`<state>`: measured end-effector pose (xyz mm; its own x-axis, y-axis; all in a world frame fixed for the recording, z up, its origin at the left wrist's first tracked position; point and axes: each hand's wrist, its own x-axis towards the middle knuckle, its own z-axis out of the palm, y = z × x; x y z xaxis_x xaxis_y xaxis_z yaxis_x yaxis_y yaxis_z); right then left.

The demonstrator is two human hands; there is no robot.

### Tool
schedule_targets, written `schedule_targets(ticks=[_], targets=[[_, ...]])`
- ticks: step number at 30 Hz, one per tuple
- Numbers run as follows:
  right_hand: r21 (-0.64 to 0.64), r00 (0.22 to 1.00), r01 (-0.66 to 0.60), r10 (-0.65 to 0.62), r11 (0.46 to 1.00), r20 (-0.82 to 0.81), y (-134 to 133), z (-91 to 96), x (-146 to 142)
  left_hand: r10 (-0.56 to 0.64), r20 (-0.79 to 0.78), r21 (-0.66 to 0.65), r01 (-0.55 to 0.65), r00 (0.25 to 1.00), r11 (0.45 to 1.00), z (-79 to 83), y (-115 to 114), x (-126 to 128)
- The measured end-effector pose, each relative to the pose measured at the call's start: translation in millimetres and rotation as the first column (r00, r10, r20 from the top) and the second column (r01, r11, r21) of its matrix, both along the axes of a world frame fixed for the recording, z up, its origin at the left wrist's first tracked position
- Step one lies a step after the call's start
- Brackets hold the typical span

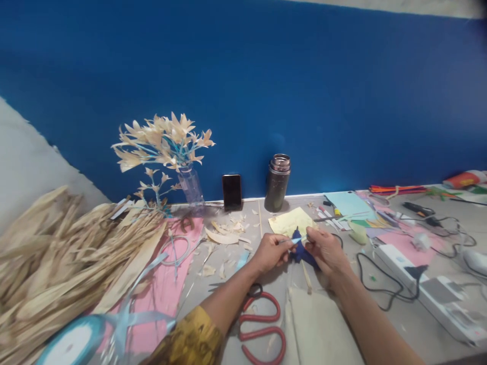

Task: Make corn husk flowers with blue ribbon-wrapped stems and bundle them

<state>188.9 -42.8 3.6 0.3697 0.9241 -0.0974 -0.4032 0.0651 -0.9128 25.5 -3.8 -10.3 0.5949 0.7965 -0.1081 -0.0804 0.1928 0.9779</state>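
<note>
My left hand [271, 252] and my right hand [327, 251] meet over the middle of the grey table [414, 324]. Both pinch a thin stick wrapped in light blue ribbon [294, 241] that runs between them. A dark blue glue gun [303, 252] lies on the table just under and between the hands, beside a yellow paper sheet [289, 220]. Red-handled scissors [262, 324] lie near my left forearm. A cream cloth [317, 324] sits under my right forearm.
A heap of dried husk strips [57, 253] fills the left side. A bottle vase with husk flowers [167, 144], a phone [232, 191] and a steel flask [277, 182] stand by the blue wall. Ribbon roll [72, 342], pink paper [163, 291], cables and coloured papers [384, 218] lie around.
</note>
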Motion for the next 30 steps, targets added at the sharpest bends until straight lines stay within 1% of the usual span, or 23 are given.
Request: schedule_targets(ticks=[3, 5, 8, 11, 13, 15, 17, 19, 23, 26, 30], targets=[[-0.019, 0.998, 0.069, -0.069, 0.997, 0.004, 1, -3.9, -1, 0.036, -0.003, 0.033, -0.036, 0.999, 0.999, 2.5, -3, 2], [-0.029, 0.997, 0.082, -0.082, 0.996, 0.003, 0, -4.0, -2, 0.060, 0.005, 0.027, -0.061, 0.998, 0.998, 4.2, -4, 3], [-0.027, 1.000, 0.007, -0.008, 1.000, -0.027, -5, 1.8, -3, 0.055, 0.023, -0.042, -0.054, 0.998, 0.998, 5.0, -3, 3], [-0.006, 0.990, -0.127, 0.126, 0.992, -0.069, -10, 8.8, -3, -0.026, 0.051, -0.141, 0.033, 0.998, 0.989, 4.1, -1, 1], [0.004, 0.979, -0.184, 0.184, 0.983, -0.086, -12, 9.5, -2, -0.085, 0.070, -0.192, 0.097, 0.994, 0.977, 3.4, 0, -1], [0.007, 0.976, -0.196, 0.196, 0.980, -0.094, -12, 6.3, 0, -0.120, 0.082, -0.220, 0.136, 0.989, 0.966, 2.7, 1, -2], [0.008, 0.979, -0.178, 0.177, 0.984, -0.098, -10, 1.5, 2, -0.131, 0.086, -0.225, 0.147, 0.988, 0.963, 1.8, 0, -1], [0.010, 0.983, -0.150, 0.150, 0.989, -0.101, -8, -2.3, 3, -0.109, 0.080, -0.203, 0.123, 0.991, 0.971, 0.6, -2, 0], [0.017, 0.990, -0.090, 0.092, 0.996, -0.108, -5, -3.1, 4, 0.000, 0.048, -0.088, 0.005, 0.999, 0.996, -1.6, -4, 2], [0.015, 0.993, -0.046, 0.047, 0.999, -0.104, -4, -1.4, 3, 0.055, 0.022, 0.004, -0.055, 0.998, 0.998, -2.3, -5, 3], [0.010, 0.996, 0.036, -0.035, 0.999, -0.082, -2, -3.7, 2, 0.090, 0.010, 0.080, -0.091, 0.996, 0.993, -3.2, -9, 5]])
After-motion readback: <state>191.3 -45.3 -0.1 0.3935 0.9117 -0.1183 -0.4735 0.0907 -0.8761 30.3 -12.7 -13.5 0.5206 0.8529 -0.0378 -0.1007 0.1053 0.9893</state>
